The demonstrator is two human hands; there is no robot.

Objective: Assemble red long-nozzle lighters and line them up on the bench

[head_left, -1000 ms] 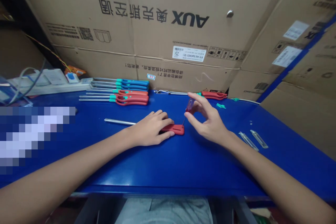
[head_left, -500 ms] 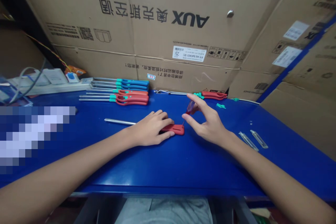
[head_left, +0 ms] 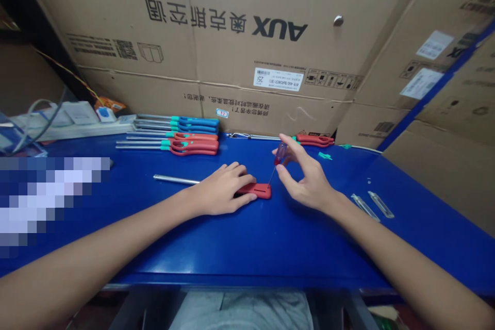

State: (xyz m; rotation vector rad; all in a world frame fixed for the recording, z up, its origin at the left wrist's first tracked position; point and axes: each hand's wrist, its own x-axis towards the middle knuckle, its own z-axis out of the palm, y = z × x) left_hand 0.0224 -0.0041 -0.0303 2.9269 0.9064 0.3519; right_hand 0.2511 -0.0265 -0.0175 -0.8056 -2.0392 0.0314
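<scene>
Red stick lighter (head_left: 263, 191): left hand (head_left: 221, 191) clamped over it. Right hand (head_left: 308, 180), pinching the screwdriver (head_left: 281, 152), has shifted its fingers, apparently mid-turn.

we look across a glossy blue table (head_left: 240, 247) toward a tall cardboard wall (head_left: 216, 56), its black lettering (head_left: 280, 28) upside down. a dark post (head_left: 29, 7) slants at our left, more cardboard (head_left: 436, 165) lines the right, and pale light (head_left: 187, 269) glints near the table's front edge.
</scene>
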